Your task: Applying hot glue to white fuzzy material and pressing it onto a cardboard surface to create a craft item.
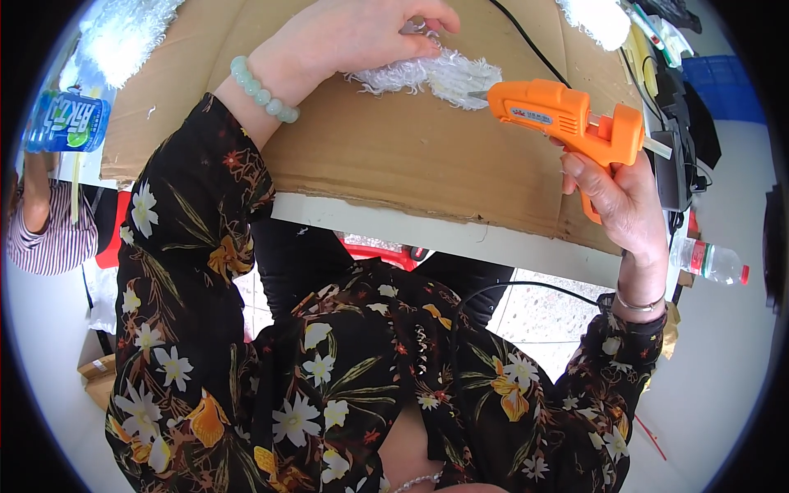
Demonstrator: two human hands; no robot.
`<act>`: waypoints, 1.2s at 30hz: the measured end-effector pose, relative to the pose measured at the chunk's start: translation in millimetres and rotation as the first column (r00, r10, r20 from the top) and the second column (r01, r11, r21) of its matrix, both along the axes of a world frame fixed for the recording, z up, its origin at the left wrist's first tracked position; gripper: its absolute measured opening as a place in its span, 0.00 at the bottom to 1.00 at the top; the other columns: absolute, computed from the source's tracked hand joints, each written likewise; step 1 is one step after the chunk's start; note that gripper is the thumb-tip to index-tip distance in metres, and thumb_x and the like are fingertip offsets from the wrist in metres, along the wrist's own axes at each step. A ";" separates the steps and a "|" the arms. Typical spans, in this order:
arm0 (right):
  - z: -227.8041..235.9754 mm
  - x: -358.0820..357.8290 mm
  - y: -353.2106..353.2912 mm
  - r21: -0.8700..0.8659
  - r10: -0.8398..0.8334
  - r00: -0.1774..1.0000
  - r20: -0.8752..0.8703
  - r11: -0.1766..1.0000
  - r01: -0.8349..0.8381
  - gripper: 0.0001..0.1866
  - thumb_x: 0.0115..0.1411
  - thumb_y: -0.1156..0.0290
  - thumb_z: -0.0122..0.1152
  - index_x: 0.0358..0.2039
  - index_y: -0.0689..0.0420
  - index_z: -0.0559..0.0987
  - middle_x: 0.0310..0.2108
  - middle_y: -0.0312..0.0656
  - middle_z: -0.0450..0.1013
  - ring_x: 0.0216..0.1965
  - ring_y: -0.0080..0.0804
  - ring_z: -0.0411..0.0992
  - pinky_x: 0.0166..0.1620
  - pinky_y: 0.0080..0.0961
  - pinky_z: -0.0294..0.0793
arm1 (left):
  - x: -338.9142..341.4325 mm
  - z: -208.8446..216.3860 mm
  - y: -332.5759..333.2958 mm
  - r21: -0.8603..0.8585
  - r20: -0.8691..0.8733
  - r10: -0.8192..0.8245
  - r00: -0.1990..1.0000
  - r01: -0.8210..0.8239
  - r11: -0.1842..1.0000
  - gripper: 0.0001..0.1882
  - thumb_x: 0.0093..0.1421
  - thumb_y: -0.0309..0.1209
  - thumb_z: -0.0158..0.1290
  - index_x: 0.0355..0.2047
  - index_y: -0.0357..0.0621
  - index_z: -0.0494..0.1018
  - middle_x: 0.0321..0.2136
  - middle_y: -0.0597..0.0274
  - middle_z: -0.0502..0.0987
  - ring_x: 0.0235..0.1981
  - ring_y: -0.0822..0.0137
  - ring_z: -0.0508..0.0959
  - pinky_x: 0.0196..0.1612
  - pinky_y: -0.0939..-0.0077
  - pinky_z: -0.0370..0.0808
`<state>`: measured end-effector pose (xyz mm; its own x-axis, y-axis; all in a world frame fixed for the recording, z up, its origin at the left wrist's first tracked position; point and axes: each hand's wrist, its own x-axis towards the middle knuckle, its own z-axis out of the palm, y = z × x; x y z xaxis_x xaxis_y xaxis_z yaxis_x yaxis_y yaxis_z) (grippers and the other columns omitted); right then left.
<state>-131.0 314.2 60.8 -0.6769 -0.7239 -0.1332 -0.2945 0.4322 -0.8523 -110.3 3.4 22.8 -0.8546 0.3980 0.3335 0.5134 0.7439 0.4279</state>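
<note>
An orange hot glue gun (567,111) is gripped in my right hand (616,189), with a glue stick poking from its back end. Its nozzle meets the right end of a white fluffy piece (460,78) lying on the brown cardboard (386,156); whether the tip touches it I cannot tell. My left hand (362,33), a pale green bead bracelet at its wrist, pinches the left part of this fluffy piece. My fingers cover some of it there.
More white fluffy material lies at the upper left (127,37) and upper right (596,20). A blue-labelled bottle (70,122) stands by the left edge. Black cable (530,37) crosses the cardboard. Another person's striped sleeve (53,230) shows at left, a clear red-capped bottle (715,261) at right.
</note>
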 end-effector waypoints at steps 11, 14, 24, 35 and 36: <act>1.1 -4.1 4.1 0.121 -0.011 0.995 -0.099 0.992 0.023 0.16 0.63 0.69 0.55 0.48 0.65 0.72 0.37 0.38 0.73 0.27 0.21 0.69 0.31 0.18 0.67 | 0.4 0.3 1.0 -0.026 -0.006 0.021 1.000 -0.021 0.999 0.13 0.52 0.31 0.56 0.37 0.38 0.76 0.35 0.52 0.77 0.41 0.52 0.75 0.46 0.64 0.70; -1.9 -4.3 1.9 0.105 -0.020 0.996 -0.087 0.994 0.030 0.17 0.63 0.68 0.55 0.48 0.65 0.72 0.36 0.38 0.73 0.27 0.21 0.68 0.31 0.18 0.67 | 1.6 0.5 0.7 0.004 0.028 0.021 0.999 -0.021 1.000 0.13 0.52 0.32 0.56 0.37 0.39 0.77 0.35 0.52 0.77 0.41 0.52 0.75 0.46 0.64 0.70; 2.6 -5.6 0.9 0.069 -0.011 1.000 -0.019 0.998 0.013 0.16 0.63 0.69 0.54 0.48 0.66 0.72 0.36 0.39 0.73 0.27 0.21 0.68 0.32 0.18 0.67 | 1.9 -2.1 0.1 -0.006 -0.002 0.019 1.000 -0.019 1.000 0.13 0.52 0.32 0.56 0.37 0.40 0.76 0.35 0.52 0.77 0.42 0.52 0.74 0.47 0.64 0.70; -7.2 -5.1 -1.0 -0.082 -0.083 0.992 0.099 0.992 0.092 0.17 0.63 0.70 0.56 0.50 0.65 0.69 0.38 0.39 0.73 0.27 0.19 0.69 0.31 0.15 0.68 | 1.8 -5.8 -1.5 -0.022 0.010 0.031 0.999 -0.031 0.999 0.13 0.53 0.33 0.56 0.37 0.40 0.76 0.36 0.52 0.77 0.42 0.53 0.74 0.46 0.63 0.69; -4.4 -5.3 -2.3 -0.044 -0.056 0.994 0.099 0.997 0.061 0.18 0.63 0.70 0.56 0.50 0.64 0.68 0.39 0.40 0.74 0.27 0.18 0.69 0.30 0.15 0.67 | 2.2 -5.6 -2.5 -0.022 0.017 0.033 0.999 -0.033 0.999 0.13 0.53 0.33 0.56 0.37 0.40 0.76 0.36 0.52 0.77 0.42 0.52 0.74 0.47 0.63 0.69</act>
<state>-136.3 311.9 56.4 -0.7038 -0.6904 -0.1674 -0.1845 0.4053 -0.8954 -108.0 0.9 17.2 -0.8731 0.3764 0.3099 0.4809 0.7697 0.4199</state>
